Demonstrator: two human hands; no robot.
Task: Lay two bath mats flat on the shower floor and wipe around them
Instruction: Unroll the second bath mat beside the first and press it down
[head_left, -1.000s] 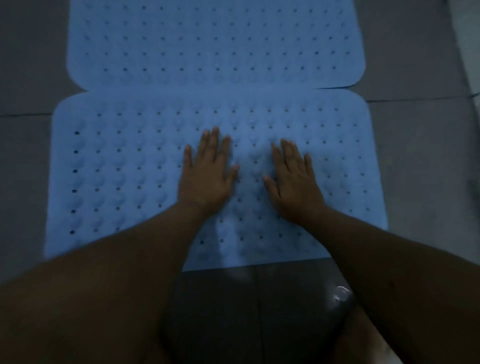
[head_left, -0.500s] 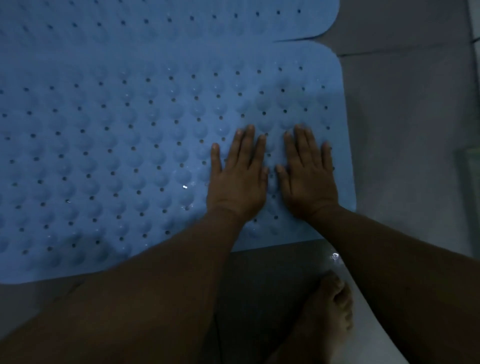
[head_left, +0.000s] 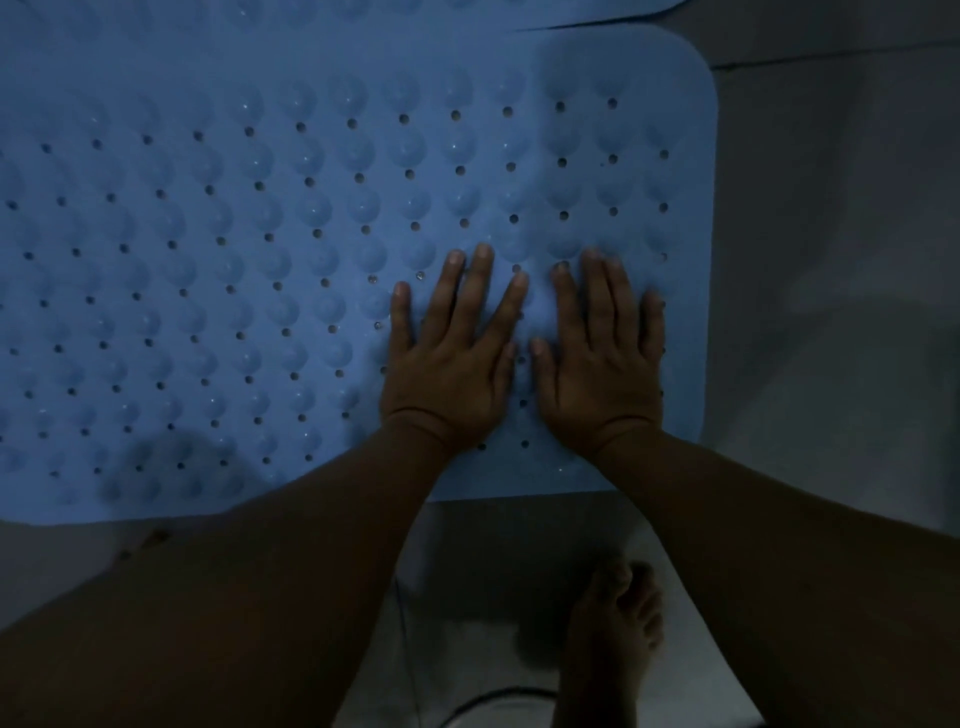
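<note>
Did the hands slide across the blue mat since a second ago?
Yes. The left hand and right hand slid rightward, from the near mat's middle to beside its right edge.

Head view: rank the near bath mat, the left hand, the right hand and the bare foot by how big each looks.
1. Near bath mat, by far the largest.
2. Left hand and right hand: alike, no ranking between them.
3. Bare foot: unsure, it is partly cut off by the frame edge and nearer the camera.

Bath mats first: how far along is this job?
Done, it seems: the near mat lies on the floor, and the second mat's edge shows beyond it. In hand: the left hand and right hand press the near mat flat. Left: wiping around; no cloth is visible.
</note>
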